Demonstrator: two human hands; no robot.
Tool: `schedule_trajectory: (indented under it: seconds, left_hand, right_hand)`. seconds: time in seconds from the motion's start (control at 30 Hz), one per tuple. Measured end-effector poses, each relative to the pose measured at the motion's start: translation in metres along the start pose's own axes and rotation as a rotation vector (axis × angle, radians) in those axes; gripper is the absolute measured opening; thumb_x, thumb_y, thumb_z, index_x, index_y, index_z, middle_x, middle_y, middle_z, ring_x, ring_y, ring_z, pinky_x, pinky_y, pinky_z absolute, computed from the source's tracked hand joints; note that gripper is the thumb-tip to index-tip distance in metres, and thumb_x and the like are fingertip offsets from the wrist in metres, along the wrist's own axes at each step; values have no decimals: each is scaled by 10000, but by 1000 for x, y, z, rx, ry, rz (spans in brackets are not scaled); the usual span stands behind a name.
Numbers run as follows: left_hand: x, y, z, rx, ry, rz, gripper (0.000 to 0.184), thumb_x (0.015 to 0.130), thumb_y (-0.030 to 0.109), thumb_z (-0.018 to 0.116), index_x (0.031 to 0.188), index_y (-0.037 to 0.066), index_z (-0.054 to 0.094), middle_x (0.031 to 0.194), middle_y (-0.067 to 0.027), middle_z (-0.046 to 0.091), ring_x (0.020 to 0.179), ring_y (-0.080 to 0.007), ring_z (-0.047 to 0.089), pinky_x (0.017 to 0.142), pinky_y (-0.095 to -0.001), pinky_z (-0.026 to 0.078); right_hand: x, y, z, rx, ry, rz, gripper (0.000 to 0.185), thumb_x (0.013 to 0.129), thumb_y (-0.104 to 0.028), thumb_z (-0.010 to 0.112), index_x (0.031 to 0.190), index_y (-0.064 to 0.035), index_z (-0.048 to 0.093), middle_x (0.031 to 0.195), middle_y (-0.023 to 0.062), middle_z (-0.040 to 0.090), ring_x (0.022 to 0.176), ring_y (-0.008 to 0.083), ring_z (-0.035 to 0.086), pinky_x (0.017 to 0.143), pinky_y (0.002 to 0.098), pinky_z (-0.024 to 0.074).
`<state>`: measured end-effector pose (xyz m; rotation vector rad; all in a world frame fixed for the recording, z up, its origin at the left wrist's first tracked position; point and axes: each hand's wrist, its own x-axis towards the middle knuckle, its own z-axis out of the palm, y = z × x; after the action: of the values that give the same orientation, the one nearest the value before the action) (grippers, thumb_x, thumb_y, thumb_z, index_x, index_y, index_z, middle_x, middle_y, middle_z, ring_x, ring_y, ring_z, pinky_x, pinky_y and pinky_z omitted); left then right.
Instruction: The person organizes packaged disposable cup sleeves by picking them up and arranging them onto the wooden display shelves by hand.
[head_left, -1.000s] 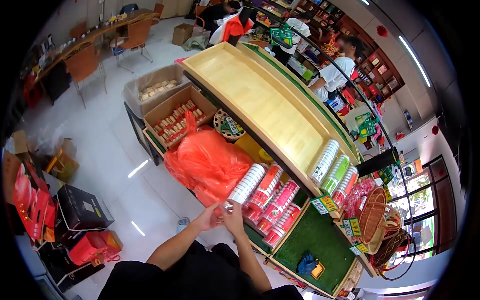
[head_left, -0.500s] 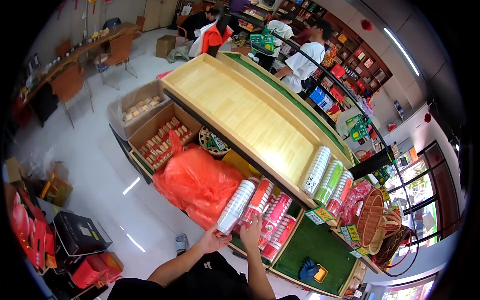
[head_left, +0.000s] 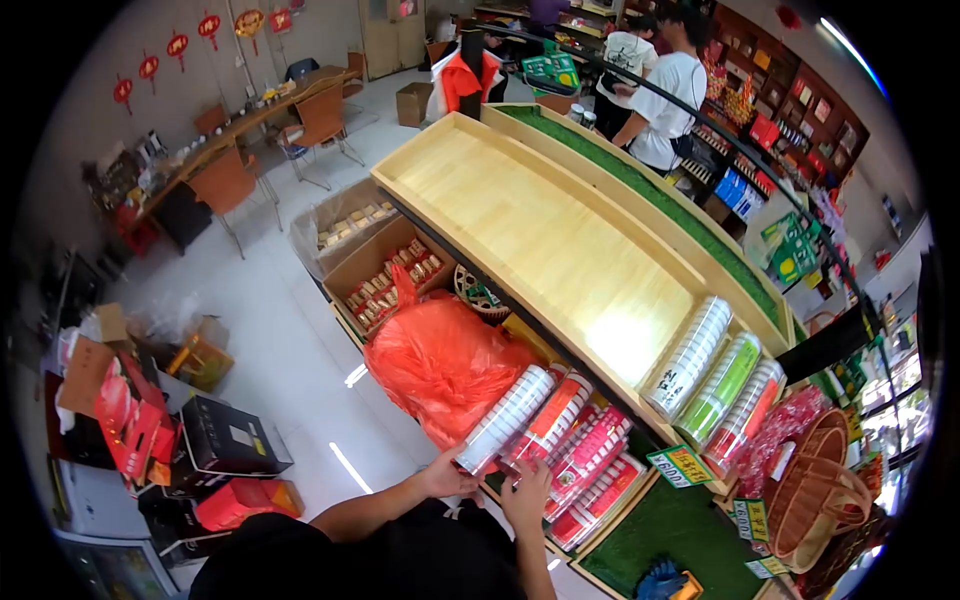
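Note:
My left hand (head_left: 447, 474), palm up with fingers stretched out, is at the lower end of a clear pack of stacked white rounds (head_left: 506, 418). Beside it, my right hand (head_left: 527, 497) has its bent fingers on the near end of a clear pack with an orange-red label (head_left: 552, 418). Its fingertips are partly hidden. To the right lie packs with pink-red labels (head_left: 586, 455) on the lower shelf. A large red plastic bag (head_left: 440, 355) bulges just left of the white pack.
Above is a tilted wooden display tray (head_left: 540, 250) with several similar packs (head_left: 690, 355) at its right end. Wicker baskets (head_left: 815, 490) hang at right. Green turf (head_left: 670, 530) lines a lower compartment holding a blue glove (head_left: 660, 580). Boxes (head_left: 235, 440) stand at left; people (head_left: 665, 110) are beyond the stand.
The camera view has turned, so the stand appears farther right and more boxes show at left. Both hands stay by the same packs, my right hand slightly lower on its pack's end.

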<state>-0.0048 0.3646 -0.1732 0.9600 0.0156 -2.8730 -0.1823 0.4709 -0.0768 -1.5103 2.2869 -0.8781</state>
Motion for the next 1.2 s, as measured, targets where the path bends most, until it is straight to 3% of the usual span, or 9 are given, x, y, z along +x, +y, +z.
schedule_trajectory:
  seconds: [0.03,0.23,0.47,0.67,0.7,0.87,0.93,1.07,1.2]
  left_hand:
    - [-2,1,3,17,-1,43,701,834,639,591,1204,44,589,1097,-168,627,1008,-281,588,934,-379,469]
    - [-37,5,15,-22,-112,31,681,842,579,579,1312,88,524,1140,-158,595,940,-255,583,776,-343,463]
    - [-84,-15,4,50,-283,87,777,837,590,552,1384,52,428,1201,-215,572,958,-261,589,852,-385,500]
    - [-119,-8,14,291,-93,227,806,849,556,553,1433,45,335,1205,-268,554,1002,-295,596,867,-386,510]
    - [-122,-4,16,294,-90,222,806,849,556,553,1433,45,335,1205,-268,554,1002,-295,596,867,-386,510]
    - [-123,36,63,469,-111,208,887,782,379,734,1460,47,270,1253,-270,513,1055,-342,582,864,-448,508]
    - [-115,48,85,639,-298,371,973,754,379,756,1491,57,208,1298,-277,481,1071,-364,576,868,-482,501]
    - [-96,76,123,663,-570,495,1066,692,311,798,1516,72,166,1364,-274,434,1118,-413,558,892,-514,483]
    - [-79,61,258,998,-449,649,982,682,255,839,1469,34,294,1364,-192,482,1170,-323,550,979,-468,456]
  right_hand:
    - [8,3,-2,17,66,-26,315,771,-108,635,1078,-45,610,1154,207,522,1082,396,497,928,494,415]
    - [72,30,-3,198,101,32,374,776,-103,646,1142,-48,593,1137,195,563,1080,387,518,938,466,421]
    - [119,36,-18,518,145,30,481,847,-159,657,1280,-12,509,1270,209,533,1172,385,508,1027,423,396]
    - [128,23,-12,1039,-89,1,444,915,-185,604,1305,-8,488,1258,191,535,1190,323,513,1028,376,391]
    - [127,14,-29,811,-30,-196,436,912,-178,602,1290,2,483,1232,197,529,1155,317,527,998,366,409]
    - [131,-26,-104,842,14,-129,464,888,-141,619,1285,30,451,1247,226,500,1170,352,509,1002,384,403]
    - [138,-31,-134,740,178,-355,469,886,-140,625,1279,39,442,1253,229,494,1188,370,494,1021,400,389]
    - [149,-34,-191,692,322,-379,470,888,-153,630,1269,44,438,1237,239,501,1173,381,500,1007,408,403]
    - [158,-29,-252,578,362,-397,463,904,-182,615,1265,47,436,1187,238,516,1103,378,537,955,406,437]
